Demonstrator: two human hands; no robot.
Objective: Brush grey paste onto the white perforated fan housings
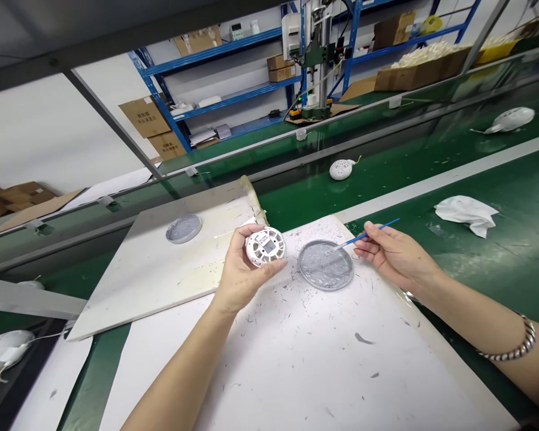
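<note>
My left hand (245,269) holds a round white slotted part (266,246) by its edges, its face with a small grey square at the centre turned up. Between the fingers of my right hand (393,254) is a thin blue brush (371,232). The brush tip reaches into a round dish of grey paste (326,265), which lies on a white sheet (305,359) spotted with grey smears. The dish sits between my two hands, just right of the white part.
A second grey dish (184,228) rests on a pale board (161,281) at the left. Beyond, a white part (341,169) lies on the green belt (296,200). A crumpled white cloth (467,214) is at the right. Blue shelves (227,96) stand behind.
</note>
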